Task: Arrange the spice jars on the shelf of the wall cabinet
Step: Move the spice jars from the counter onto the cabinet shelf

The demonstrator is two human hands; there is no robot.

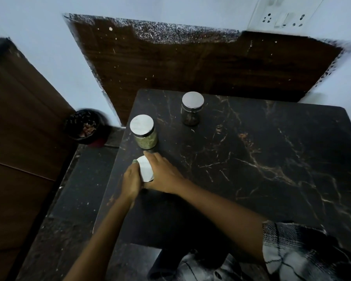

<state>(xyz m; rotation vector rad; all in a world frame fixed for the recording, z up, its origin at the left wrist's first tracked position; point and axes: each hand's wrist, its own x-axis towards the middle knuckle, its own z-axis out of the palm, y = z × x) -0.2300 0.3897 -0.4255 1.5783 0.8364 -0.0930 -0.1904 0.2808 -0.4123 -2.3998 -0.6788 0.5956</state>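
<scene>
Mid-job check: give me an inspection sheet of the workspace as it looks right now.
Surface: dark marble-patterned table, mostly bare.
Job's things: three jars with silver lids. The green-filled jar stands upright near the table's left edge; the dark-filled jar stands upright farther back, apart from it; the held jar is clasped between both hands, contents hidden.
Clutter: nothing seen on the table.
Grippers: left hand and right hand both wrapped around the held jar.
Cables: nothing seen.
Surroundings: dark bin on the floor left of the table, wooden wall panel behind, wall socket upper right. The wall cabinet is not in view.
</scene>
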